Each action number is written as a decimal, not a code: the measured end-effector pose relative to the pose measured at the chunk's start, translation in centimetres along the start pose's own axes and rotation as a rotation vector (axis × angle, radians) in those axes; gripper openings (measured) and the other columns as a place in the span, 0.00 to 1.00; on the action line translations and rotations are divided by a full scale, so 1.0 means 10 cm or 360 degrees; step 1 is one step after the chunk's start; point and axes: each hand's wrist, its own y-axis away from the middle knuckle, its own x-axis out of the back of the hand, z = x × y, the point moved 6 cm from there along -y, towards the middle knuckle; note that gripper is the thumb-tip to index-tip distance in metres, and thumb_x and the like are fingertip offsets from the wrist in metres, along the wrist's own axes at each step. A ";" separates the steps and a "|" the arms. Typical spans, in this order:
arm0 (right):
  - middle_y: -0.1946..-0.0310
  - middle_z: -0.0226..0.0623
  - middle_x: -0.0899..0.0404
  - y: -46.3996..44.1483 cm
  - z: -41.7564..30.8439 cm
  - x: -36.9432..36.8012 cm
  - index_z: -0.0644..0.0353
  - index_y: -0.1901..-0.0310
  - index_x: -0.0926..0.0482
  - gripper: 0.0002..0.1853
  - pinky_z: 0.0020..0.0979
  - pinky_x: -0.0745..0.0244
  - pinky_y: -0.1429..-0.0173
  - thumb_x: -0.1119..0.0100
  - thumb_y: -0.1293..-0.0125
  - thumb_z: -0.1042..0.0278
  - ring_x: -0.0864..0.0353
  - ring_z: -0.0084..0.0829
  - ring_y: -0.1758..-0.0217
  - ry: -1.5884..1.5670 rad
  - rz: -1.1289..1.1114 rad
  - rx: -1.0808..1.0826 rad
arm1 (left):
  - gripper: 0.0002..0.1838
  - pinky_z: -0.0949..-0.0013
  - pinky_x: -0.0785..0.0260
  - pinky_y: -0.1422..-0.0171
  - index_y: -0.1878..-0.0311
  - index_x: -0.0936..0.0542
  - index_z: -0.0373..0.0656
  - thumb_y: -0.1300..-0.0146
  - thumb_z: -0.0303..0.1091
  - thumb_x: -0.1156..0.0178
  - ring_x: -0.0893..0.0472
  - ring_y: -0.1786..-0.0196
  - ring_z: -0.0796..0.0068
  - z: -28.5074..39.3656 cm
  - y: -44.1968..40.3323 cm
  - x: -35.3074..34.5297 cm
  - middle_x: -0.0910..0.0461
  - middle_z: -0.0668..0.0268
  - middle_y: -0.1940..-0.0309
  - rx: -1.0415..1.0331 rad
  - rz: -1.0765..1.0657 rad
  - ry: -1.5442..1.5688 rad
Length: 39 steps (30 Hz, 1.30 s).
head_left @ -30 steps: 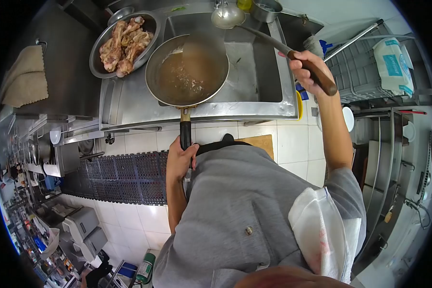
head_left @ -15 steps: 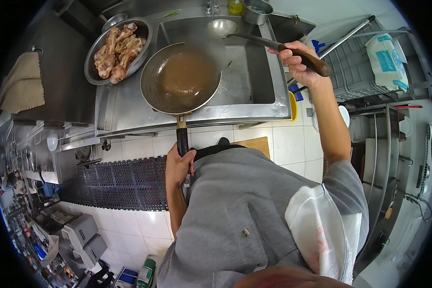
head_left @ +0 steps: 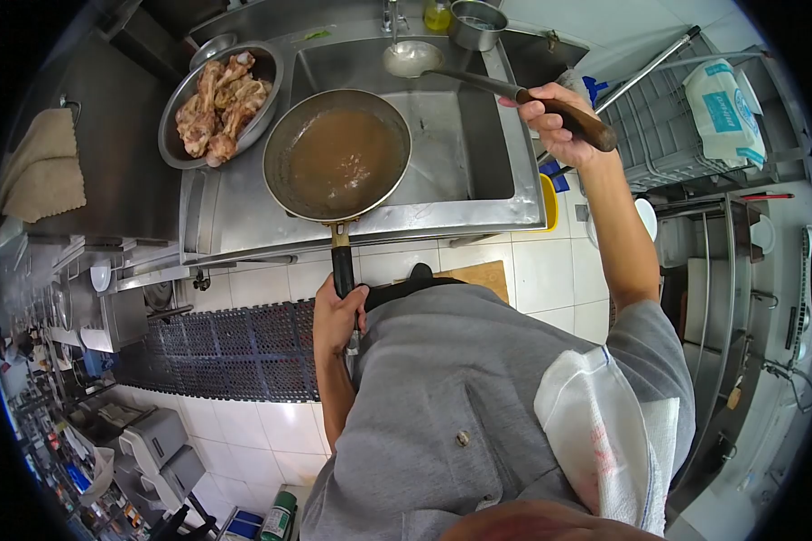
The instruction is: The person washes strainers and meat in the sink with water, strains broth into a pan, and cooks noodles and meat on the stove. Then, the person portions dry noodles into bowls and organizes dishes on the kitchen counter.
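My left hand (head_left: 338, 316) is wrapped around the black handle of a frying pan (head_left: 277, 162). Brown, cloudy liquid (head_left: 347, 158) covers the pan's bottom; the pan is over the near left part of the steel sink unit. My right hand (head_left: 561, 124) grips the dark wooden handle of a ladle (head_left: 478, 82). The ladle's round metal bowl is over the far side of the sink basin, just below the faucet (head_left: 393, 20), and looks to hold clear liquid.
A metal bowl (head_left: 168, 135) of browned meat bones stands left of the pan. Behind the sink are a steel pot (head_left: 478, 36) and a container of yellow liquid (head_left: 437, 15). A grey crate (head_left: 650, 153) is at the right. A black perforated mat (head_left: 216, 347) covers floor tiles.
The steam haze over the pan has cleared, showing the liquid plainly. The pan has shifted slightly toward me. The ladle stays under the faucet, with hardly any movement of my right hand.
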 end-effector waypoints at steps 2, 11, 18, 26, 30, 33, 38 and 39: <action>0.74 0.36 0.30 0.07 0.01 -0.03 0.79 0.47 0.39 0.21 0.18 0.38 0.88 0.49 0.36 0.71 0.33 0.19 0.82 0.0031 -0.0017 0.0020 | 0.06 0.74 0.40 0.87 0.67 0.33 0.38 0.40 0.24 0.45 0.33 0.89 0.80 -0.02 -0.03 0.01 0.32 0.69 0.84 -0.0029 -0.0015 -0.0008; 0.78 0.33 0.30 0.68 0.19 -0.25 0.72 0.47 0.33 0.18 0.16 0.32 0.89 0.56 0.33 0.67 0.33 0.19 0.90 0.0247 -0.0092 -0.0005 | 0.06 0.74 0.39 0.87 0.66 0.33 0.38 0.41 0.23 0.45 0.33 0.88 0.80 0.02 -0.12 -0.03 0.33 0.69 0.85 -0.0034 -0.0027 -0.0026; 0.81 0.33 0.31 1.00 0.39 -0.37 0.75 0.44 0.34 0.27 0.19 0.45 0.92 0.48 0.42 0.65 0.38 0.18 0.92 0.1099 0.0192 0.0040 | 0.06 0.74 0.40 0.87 0.67 0.32 0.38 0.41 0.24 0.44 0.33 0.88 0.80 0.01 -0.10 -0.07 0.32 0.69 0.84 -0.0013 -0.0006 0.0019; 0.82 0.38 0.27 1.20 0.72 -0.07 0.65 0.37 0.34 0.33 0.30 0.30 0.71 0.45 0.50 0.81 0.27 0.34 0.83 0.2674 0.0455 0.0483 | 0.07 0.74 0.41 0.87 0.66 0.32 0.38 0.41 0.24 0.43 0.34 0.89 0.80 0.08 0.06 -0.13 0.32 0.68 0.84 0.0051 0.0083 -0.0043; 0.81 0.46 0.28 0.98 0.68 0.38 0.65 0.37 0.35 0.35 0.34 0.29 0.70 0.45 0.52 0.80 0.27 0.42 0.82 0.3009 0.0702 0.0819 | 0.06 0.75 0.41 0.87 0.65 0.32 0.37 0.42 0.23 0.43 0.34 0.90 0.79 0.00 0.20 -0.09 0.32 0.68 0.85 0.0053 0.0101 0.0013; 0.84 0.37 0.30 0.37 0.59 0.90 0.69 0.38 0.35 0.32 0.28 0.31 0.73 0.46 0.49 0.78 0.29 0.28 0.84 0.2311 0.0869 0.0527 | 0.07 0.75 0.42 0.87 0.66 0.32 0.38 0.43 0.22 0.44 0.34 0.90 0.79 -0.02 0.35 -0.07 0.33 0.68 0.86 0.0010 0.0153 0.0007; 0.83 0.30 0.32 -0.93 0.45 1.28 0.69 0.67 0.28 0.05 0.20 0.31 0.75 0.47 0.44 0.76 0.32 0.22 0.83 0.0648 -0.0007 0.0504 | 0.07 0.75 0.43 0.87 0.66 0.32 0.38 0.43 0.23 0.43 0.34 0.89 0.80 -0.12 0.75 0.03 0.33 0.68 0.86 0.0033 0.0296 0.0019; 0.82 0.30 0.33 -1.09 0.45 1.17 0.68 0.70 0.30 0.04 0.18 0.31 0.75 0.47 0.44 0.76 0.31 0.21 0.82 0.0175 -0.0237 0.0448 | 0.07 0.75 0.43 0.87 0.66 0.32 0.38 0.43 0.23 0.43 0.34 0.89 0.80 -0.13 0.82 0.04 0.33 0.68 0.86 0.0027 0.0295 0.0014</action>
